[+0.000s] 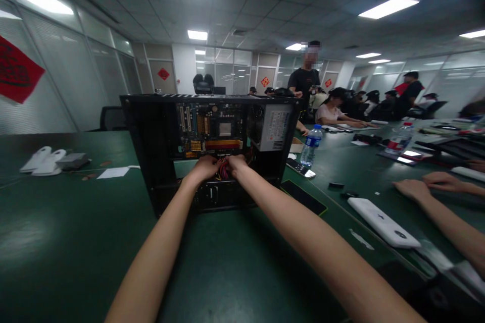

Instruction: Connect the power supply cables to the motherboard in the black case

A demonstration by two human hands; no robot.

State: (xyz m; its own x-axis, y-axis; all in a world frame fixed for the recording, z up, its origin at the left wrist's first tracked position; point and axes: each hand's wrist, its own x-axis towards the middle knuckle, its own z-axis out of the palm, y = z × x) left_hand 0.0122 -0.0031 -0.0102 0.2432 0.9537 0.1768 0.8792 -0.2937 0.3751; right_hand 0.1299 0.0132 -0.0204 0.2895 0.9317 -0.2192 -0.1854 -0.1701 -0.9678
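A black computer case [138, 146] stands on the table with its open side facing me. Inside it are a motherboard [197, 123] with a bare square processor area and a silver power supply [276, 125] at the upper right. Below the board, a bundle of red, yellow and black power cables [223, 170] lies between my hands. My left hand [207, 165] closes on the bundle from the left. My right hand [237, 162] grips it from the right, close to the left. Some fingertips are hidden behind the hands and cables.
Right of the case are a water bottle [312, 145], a phone [301, 167] and a black mat [303, 197]. A white device [383, 223] lies nearer, beside another person's hands [413, 187]. White objects [43, 160] and a paper [113, 172] lie on the green table [76, 242] at left.
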